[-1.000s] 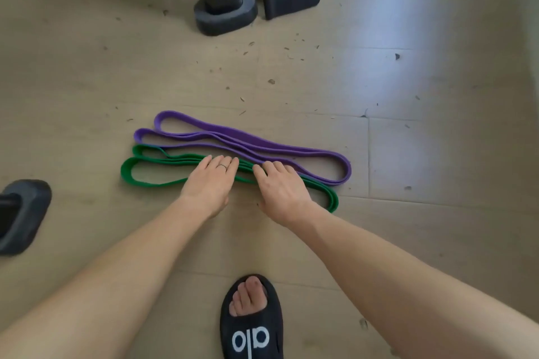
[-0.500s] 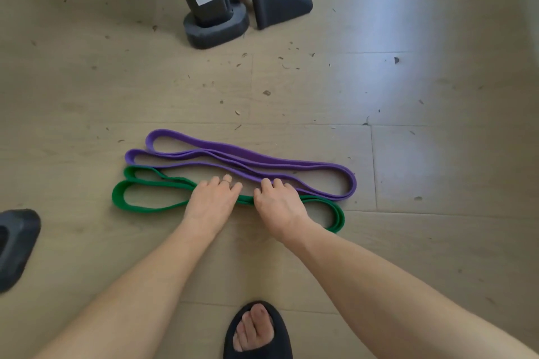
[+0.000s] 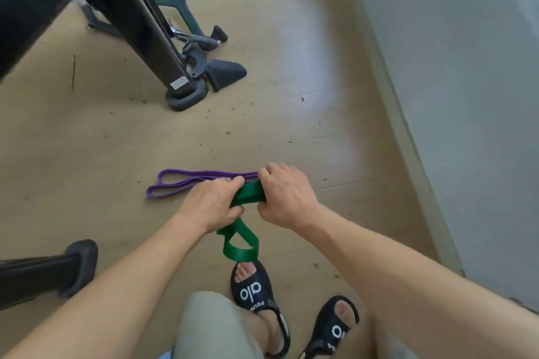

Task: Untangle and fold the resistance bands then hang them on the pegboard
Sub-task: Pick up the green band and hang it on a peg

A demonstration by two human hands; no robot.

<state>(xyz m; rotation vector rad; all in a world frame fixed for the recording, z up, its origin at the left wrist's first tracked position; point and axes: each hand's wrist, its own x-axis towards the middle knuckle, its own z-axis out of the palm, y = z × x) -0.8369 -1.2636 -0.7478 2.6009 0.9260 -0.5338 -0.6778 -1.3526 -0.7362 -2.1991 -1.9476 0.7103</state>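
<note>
The green resistance band (image 3: 248, 195) is off the floor, bunched between both hands. My left hand (image 3: 211, 207) grips it on the left and my right hand (image 3: 284, 198) grips it on the right, fingers curled round it. A folded loop of the green band (image 3: 240, 245) hangs below my left hand, above my feet. The purple resistance band (image 3: 186, 181) lies folded flat on the wooden floor just beyond my hands; its right end is hidden behind my right hand. No pegboard is in view.
A black exercise machine frame (image 3: 140, 23) with its foot (image 3: 186, 96) stands at the upper left, and a black rubber foot (image 3: 78, 262) sits at the left. A grey wall (image 3: 466, 96) runs along the right. My sandalled feet (image 3: 256, 294) are below.
Both hands, earlier pressing flat on the green band on the floor, have gripped it and lifted it up. The view has risen and swung; the purple band stays on the floor.
</note>
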